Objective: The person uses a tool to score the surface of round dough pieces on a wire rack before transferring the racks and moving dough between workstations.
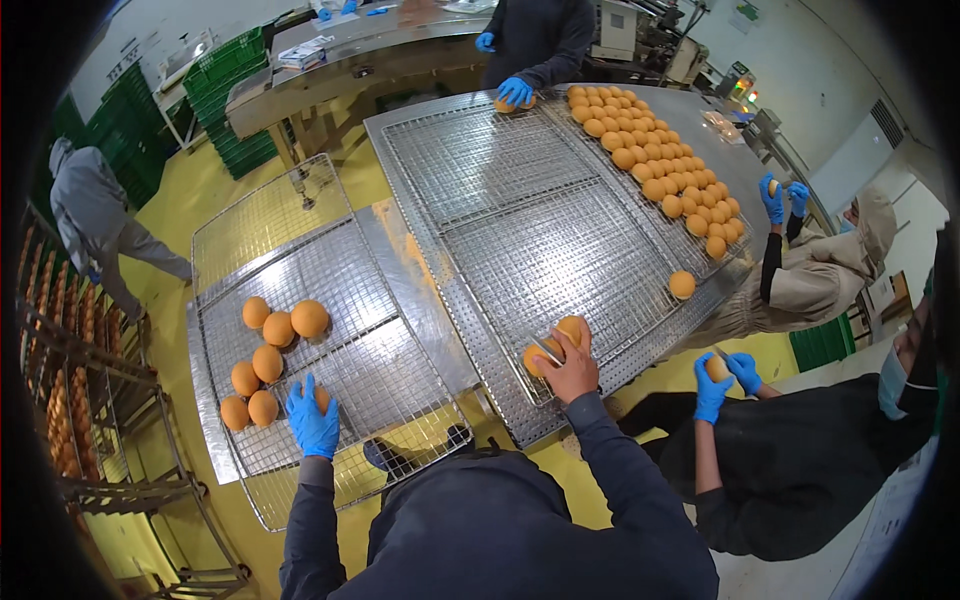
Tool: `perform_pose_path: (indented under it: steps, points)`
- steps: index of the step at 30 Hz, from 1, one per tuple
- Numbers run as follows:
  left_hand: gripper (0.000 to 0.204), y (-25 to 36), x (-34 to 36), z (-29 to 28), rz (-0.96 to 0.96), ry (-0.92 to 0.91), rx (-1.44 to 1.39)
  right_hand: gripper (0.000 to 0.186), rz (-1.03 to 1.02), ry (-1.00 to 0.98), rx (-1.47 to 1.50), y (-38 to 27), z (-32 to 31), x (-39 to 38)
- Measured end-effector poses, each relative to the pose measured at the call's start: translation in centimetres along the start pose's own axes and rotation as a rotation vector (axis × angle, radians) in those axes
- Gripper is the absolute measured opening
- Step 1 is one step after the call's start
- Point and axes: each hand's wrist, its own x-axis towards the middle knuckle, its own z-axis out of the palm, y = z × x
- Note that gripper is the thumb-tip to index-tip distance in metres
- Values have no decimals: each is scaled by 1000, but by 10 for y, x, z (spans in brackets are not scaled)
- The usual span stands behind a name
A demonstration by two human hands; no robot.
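Observation:
My left hand (314,425), in a blue glove, has its fingers and thumb around a round golden-brown bun (322,398) on the left wire rack (350,345). Several more buns (278,328) lie beside it on that rack. Bare-skinned, my right hand (572,372) is closed over the near edge of the large wire rack (545,240). A thin metal blade, seemingly a knife (547,348), sticks out from its fingers; the handle is hidden. Two buns, one nearer (537,361) and one farther (571,327), sit against these fingers.
Many buns (650,150) crowd the metal table's far right; a single bun (682,285) lies nearer. One person (540,45) works across the table and two (820,260) (800,460) at the right. Another person (95,210) stands by a loaded rack trolley (120,430). Green crates (228,100) are stacked behind.

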Motion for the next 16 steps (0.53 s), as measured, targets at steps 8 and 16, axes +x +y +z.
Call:
perform_pose_path:
  steps: [8,16]
  points:
    - [70,32,-33,15,38,-21,-60,46,22,104,-16,28,-6,30]
    - [71,38,-54,21,-22,-14,-138,62,-103,-171,-86,8,12,10]
